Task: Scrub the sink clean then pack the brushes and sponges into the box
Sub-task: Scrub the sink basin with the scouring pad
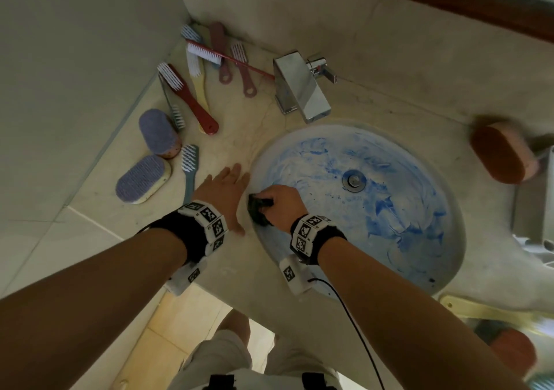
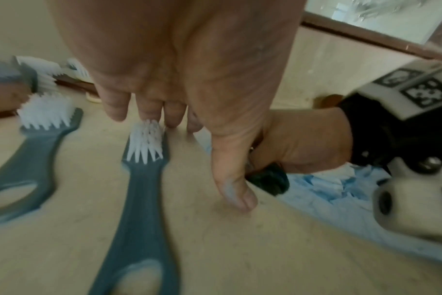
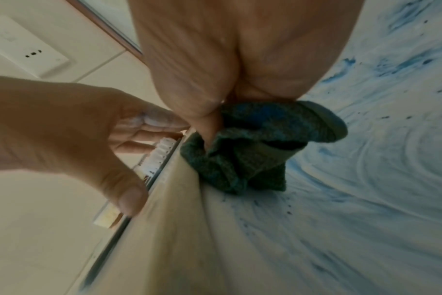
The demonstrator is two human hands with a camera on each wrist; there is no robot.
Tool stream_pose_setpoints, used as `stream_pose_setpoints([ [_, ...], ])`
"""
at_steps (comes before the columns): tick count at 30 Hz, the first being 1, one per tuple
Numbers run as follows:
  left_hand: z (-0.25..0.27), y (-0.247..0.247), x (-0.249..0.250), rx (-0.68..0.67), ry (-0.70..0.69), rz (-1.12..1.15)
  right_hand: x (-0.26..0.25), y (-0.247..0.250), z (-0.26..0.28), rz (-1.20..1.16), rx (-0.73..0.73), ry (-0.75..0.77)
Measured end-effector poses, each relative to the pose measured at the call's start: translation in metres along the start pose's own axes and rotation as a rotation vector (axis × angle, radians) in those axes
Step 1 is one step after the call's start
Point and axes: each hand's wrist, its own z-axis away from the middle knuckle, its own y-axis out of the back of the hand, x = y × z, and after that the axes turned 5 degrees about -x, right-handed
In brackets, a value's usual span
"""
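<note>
You are working the near-left wall of the sink (image 1: 425, 257) with your right hand (image 1: 280, 202), its grip clenched round a dark green scouring pad (image 3: 245, 151) that is crumpled against the basin just below the rim. Bunching the pad that way is probably giving you a firmer edge to push into the curve where basin meets surface. Blue cleaner is smeared in swirls across most of the bowl and around the drain (image 1: 354, 180), so by my reading the scrubbing is only partly done — the far and right walls are looking the bluest.

Your left hand (image 1: 224, 193) is lying flat on the surface (image 1: 263, 284) beside the rim, grip released, fingers straight and thumb pressing down. It is likely bracing you while the other arm bears into the bowl.

The things to be packed are waiting well clear of the wet basin. A grey-blue brush (image 1: 189, 171) is lying just beyond your left fingertips, two purple-topped sponges (image 1: 144, 178) to its left, and a cluster of red, yellow and pink brushes (image 1: 192, 96) towards the corner behind them, left of the tap (image 1: 301, 88). An orange sponge (image 1: 499, 157) is sitting at the right of the sink. The box is not clearly showing in any view, so I cannot tell where it stands.
</note>
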Motion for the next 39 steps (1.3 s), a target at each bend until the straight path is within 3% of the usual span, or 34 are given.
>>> stream_pose_setpoints([
  [6, 0.0, -0.003, 0.004, 0.032, 0.039, -0.036, 0.001, -0.004, 0.004, -0.068, 0.05, -0.024],
  [13, -0.001, 0.001, 0.002, 0.022, 0.055, -0.071, 0.022, -0.001, 0.042, 0.117, -0.21, -0.01],
  [20, -0.003, 0.001, 0.001, 0.021, 0.059, -0.076, 0.005, -0.006, 0.026, 0.116, -0.173, 0.027],
  [30, -0.004, 0.007, 0.003, -0.018, 0.066, -0.064, 0.019, 0.01, 0.048, 0.205, -0.35, -0.033],
  [39, -0.004, 0.006, 0.001, -0.007, 0.059, -0.066, -0.003, 0.009, 0.03, 0.102, -0.132, -0.114],
])
